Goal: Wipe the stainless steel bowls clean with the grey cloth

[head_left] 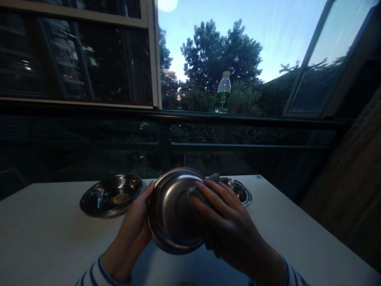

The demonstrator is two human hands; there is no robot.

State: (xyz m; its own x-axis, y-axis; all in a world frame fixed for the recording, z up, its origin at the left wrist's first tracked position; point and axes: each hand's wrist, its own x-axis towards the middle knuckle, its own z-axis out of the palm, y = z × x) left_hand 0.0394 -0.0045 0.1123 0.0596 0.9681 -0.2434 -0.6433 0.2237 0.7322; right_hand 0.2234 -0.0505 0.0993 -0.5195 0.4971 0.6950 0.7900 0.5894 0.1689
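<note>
A shiny steel bowl (171, 210) is held up above the table, its round face tilted toward me. My left hand (138, 218) grips its left rim, thumb along the edge. Against the bowl's right side, my right hand (224, 214) presses a greyish cloth (199, 195), with the fingers closed over it; part of the cloth sticks out past the fingertips. Behind my left hand, a wider steel bowl (104, 194) with a yellow and red sticker inside rests on the table. Another steel bowl (238, 188) stands behind my right hand, partly hidden by it.
The white table (53, 238) reaches to a dark railing (253, 121) by an open window. On the railing stands a clear plastic bottle (223, 93) with a green label. A window frame (153, 59) is at the upper left, and a brown surface (348, 190) borders the right.
</note>
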